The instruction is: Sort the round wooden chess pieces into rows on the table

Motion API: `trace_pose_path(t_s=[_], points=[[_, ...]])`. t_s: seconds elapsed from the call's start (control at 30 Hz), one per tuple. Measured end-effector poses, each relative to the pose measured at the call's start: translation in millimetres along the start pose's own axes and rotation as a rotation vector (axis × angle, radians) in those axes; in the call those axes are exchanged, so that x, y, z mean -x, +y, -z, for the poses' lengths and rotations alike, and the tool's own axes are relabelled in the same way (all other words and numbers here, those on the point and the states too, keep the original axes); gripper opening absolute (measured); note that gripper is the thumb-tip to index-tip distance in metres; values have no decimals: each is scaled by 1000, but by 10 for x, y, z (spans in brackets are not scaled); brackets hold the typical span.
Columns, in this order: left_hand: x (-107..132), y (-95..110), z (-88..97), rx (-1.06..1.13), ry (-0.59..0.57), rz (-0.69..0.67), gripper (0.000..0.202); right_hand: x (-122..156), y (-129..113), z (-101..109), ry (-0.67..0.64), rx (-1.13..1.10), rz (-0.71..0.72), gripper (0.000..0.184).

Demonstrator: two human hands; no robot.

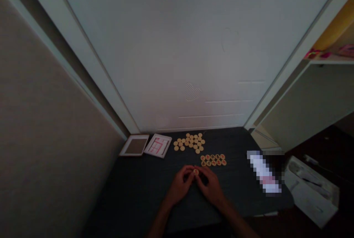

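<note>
Both my hands meet over the dark table (138, 193), fingertips together around one small round wooden game piece (195, 172). My left hand (181, 184) pinches it from the left, my right hand (211, 186) from the right. Just beyond them lie two short rows of round pieces with red marks (213, 160). Further back is a loose heap of several plain-looking round wooden pieces (190, 142).
A folded paper board with red lines (158, 145) and a shallow box lid (134, 145) lie at the table's far left, against the white wall. A blurred white object (264, 173) rests at the right edge. A white box (312, 190) sits lower right.
</note>
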State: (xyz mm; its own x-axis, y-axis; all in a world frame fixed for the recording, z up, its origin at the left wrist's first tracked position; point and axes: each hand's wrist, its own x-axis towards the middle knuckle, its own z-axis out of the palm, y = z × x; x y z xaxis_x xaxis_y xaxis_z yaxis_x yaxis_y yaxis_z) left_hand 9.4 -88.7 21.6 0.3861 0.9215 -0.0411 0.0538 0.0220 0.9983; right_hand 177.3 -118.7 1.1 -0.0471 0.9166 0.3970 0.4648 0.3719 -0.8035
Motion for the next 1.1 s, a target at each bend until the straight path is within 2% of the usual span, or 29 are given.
trace_pose_path(t_s=[0.2,0.43,0.67,0.83,1.1], points=[[18,24,-2,-30,-11,-14,28,-16,-4,0,45,-32,-95,21],[30,38,-19,-157,21,-3,28,-19,18,30,31,-56,-166,24],[20,10,-49,-206,78,-18,30,1,53,17,59,-29,-140,28],[22,60,-52,-207,72,-17,33,30,89,0,97,-8,-98,30],[-3,16,-54,-187,87,-8,33,38,89,-11,68,-5,-88,29]])
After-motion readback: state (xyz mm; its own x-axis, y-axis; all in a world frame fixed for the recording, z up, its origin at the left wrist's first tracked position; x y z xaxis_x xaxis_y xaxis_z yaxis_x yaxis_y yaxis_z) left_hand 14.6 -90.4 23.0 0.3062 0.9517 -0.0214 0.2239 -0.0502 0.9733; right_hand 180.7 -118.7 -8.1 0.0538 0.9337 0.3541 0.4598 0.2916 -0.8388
